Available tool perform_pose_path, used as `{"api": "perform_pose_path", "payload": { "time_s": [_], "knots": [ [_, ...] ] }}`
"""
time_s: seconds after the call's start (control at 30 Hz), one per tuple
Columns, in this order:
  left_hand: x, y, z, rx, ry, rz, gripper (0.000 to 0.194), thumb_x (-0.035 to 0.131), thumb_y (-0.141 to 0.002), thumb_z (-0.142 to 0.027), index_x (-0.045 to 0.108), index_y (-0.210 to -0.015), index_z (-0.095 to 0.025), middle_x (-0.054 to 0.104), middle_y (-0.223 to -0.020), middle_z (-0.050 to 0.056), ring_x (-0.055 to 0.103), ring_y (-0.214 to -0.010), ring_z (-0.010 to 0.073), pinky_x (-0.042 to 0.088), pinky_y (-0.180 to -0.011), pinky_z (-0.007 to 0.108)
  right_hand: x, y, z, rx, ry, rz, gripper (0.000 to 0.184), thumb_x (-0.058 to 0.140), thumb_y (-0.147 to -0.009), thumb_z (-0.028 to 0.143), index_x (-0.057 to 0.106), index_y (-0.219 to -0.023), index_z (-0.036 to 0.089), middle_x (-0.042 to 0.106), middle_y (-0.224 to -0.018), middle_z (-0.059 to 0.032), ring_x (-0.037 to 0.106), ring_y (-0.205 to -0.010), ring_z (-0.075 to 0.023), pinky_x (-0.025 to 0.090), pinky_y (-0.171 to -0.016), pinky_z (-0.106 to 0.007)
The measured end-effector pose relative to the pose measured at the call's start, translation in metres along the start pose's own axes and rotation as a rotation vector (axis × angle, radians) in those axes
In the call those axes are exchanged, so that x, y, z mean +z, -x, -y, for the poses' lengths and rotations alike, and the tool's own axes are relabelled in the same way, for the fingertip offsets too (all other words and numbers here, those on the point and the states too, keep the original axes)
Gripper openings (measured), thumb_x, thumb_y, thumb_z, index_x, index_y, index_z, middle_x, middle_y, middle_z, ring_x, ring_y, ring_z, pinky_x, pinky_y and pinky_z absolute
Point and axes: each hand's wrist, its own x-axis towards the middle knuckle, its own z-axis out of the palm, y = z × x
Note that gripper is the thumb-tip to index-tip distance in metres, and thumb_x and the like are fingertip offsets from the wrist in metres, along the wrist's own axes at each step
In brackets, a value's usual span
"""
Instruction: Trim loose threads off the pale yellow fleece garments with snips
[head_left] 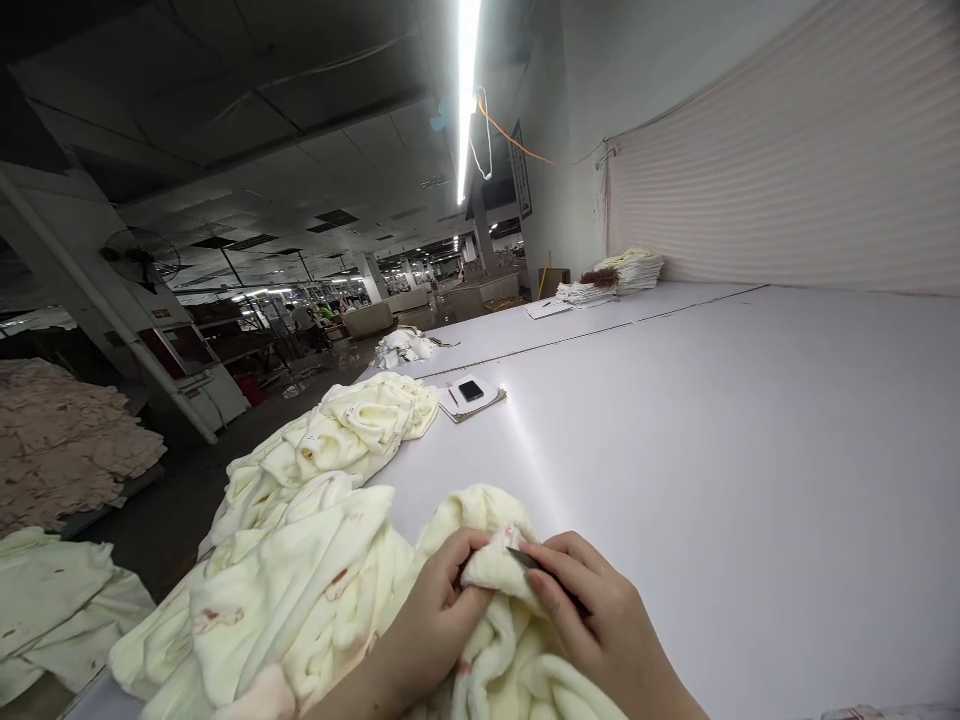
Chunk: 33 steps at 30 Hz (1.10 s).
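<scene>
Thumb and fingers of my left hand (442,605) pinch a raised fold of pale yellow plush cloth (517,640), bunched at the table's near edge. In my right hand (600,605) is a small dark tool with a pointed blade (523,558), its handle mostly hidden by the fingers. The blade's tip lies against the fold, beside a small reddish mark on the cloth. Both hands are close together, closed, a little apart at the fold. More of the same cloth (277,580), with reddish-brown printed figures, is heaped to the left of my left hand.
A wide pale table (720,450) stretches forward and right. On it lie a paper pad (480,403) with a dark phone (471,390) and a pen, a white scrap heap (405,347), and stacked papers or cloth (630,272). Pinkish cloth (71,440) is piled far left.
</scene>
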Motion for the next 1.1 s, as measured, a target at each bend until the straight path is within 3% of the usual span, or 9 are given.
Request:
{"api": "perform_pose_path", "payload": {
  "time_s": [0.2, 0.43, 0.57, 0.67, 0.8, 0.9, 0.97, 1.1],
  "knots": [
    [0.003, 0.002, -0.001, 0.092, -0.232, -0.050, 0.022, 0.046, -0.081, -0.011, 0.062, -0.093, -0.021, 0.055, -0.087, 0.002, 0.054, -0.083, 0.0176, 0.041, -0.072, 0.027, -0.010, -0.001, 0.006, -0.072, 0.130, 0.052, 0.032, 0.048, -0.089, 0.026, 0.057, -0.120, 0.026, 0.063, -0.093, -0.0064, 0.061, -0.060, -0.0138, 0.050, -0.051, -0.024],
    [0.003, 0.003, 0.001, 0.114, -0.271, -0.042, 0.026, 0.046, -0.080, -0.008, 0.062, -0.096, -0.022, 0.054, -0.087, 0.002, 0.053, -0.082, 0.0166, 0.041, -0.070, 0.026, -0.012, -0.002, 0.010, -0.121, 0.205, 0.027, 0.030, 0.047, -0.089, 0.023, 0.060, -0.115, 0.024, 0.065, -0.091, -0.0067, 0.063, -0.063, -0.0147, 0.050, -0.052, -0.024],
    [0.003, 0.005, 0.004, 0.089, -0.255, -0.064, 0.025, 0.046, -0.081, -0.009, 0.059, -0.097, -0.023, 0.056, -0.090, 0.002, 0.054, -0.084, 0.0171, 0.042, -0.073, 0.027, -0.009, 0.003, 0.004, -0.051, 0.149, 0.010, 0.026, 0.044, -0.090, 0.024, 0.061, -0.110, 0.026, 0.063, -0.089, -0.0057, 0.062, -0.065, -0.0144, 0.050, -0.054, -0.023],
    [0.003, 0.007, 0.005, 0.073, -0.221, -0.126, 0.033, 0.047, -0.081, -0.010, 0.051, -0.110, -0.025, 0.057, -0.098, 0.002, 0.054, -0.089, 0.0173, 0.042, -0.079, 0.027, -0.005, 0.011, -0.003, 0.032, 0.116, 0.024, 0.026, 0.052, -0.085, 0.029, 0.058, -0.110, 0.026, 0.062, -0.085, -0.0031, 0.061, -0.065, -0.0147, 0.050, -0.054, -0.023],
    [0.001, 0.006, 0.001, 0.153, -0.196, -0.100, 0.035, 0.046, -0.083, -0.014, 0.052, -0.115, -0.023, 0.056, -0.107, 0.005, 0.052, -0.099, 0.0196, 0.040, -0.088, 0.029, -0.002, 0.012, -0.012, 0.105, 0.244, 0.002, 0.017, 0.050, -0.080, 0.020, 0.058, -0.093, 0.027, 0.061, -0.076, 0.0006, 0.058, -0.059, -0.0131, 0.046, -0.050, -0.022],
    [-0.003, 0.002, 0.000, -0.006, -0.087, 0.035, 0.015, 0.050, -0.084, -0.024, 0.062, -0.088, -0.017, 0.058, -0.088, 0.003, 0.052, -0.085, 0.0182, 0.040, -0.077, 0.027, 0.001, 0.003, -0.016, 0.055, 0.385, -0.156, 0.017, 0.045, -0.077, 0.015, 0.057, -0.085, 0.024, 0.061, -0.071, 0.0002, 0.054, -0.053, -0.0128, 0.039, -0.046, -0.021],
    [-0.006, -0.001, 0.002, -0.185, 0.066, 0.118, 0.022, 0.052, -0.084, -0.034, 0.062, -0.078, -0.015, 0.055, -0.073, 0.001, 0.050, -0.072, 0.0154, 0.039, -0.066, 0.025, 0.004, -0.005, -0.017, 0.017, 0.434, -0.251, 0.016, 0.044, -0.076, 0.014, 0.056, -0.084, 0.023, 0.061, -0.068, 0.0002, 0.052, -0.052, -0.0129, 0.038, -0.045, -0.022],
    [-0.008, -0.002, 0.005, -0.322, 0.367, 0.171, 0.026, 0.054, -0.083, -0.036, 0.064, -0.089, -0.013, 0.056, -0.070, 0.000, 0.050, -0.070, 0.0149, 0.039, -0.068, 0.026, 0.007, -0.008, -0.013, 0.119, 0.342, -0.186, 0.016, 0.047, -0.075, 0.014, 0.054, -0.085, 0.024, 0.063, -0.071, 0.0017, 0.057, -0.056, -0.0131, 0.042, -0.046, -0.021]
  ]
}}
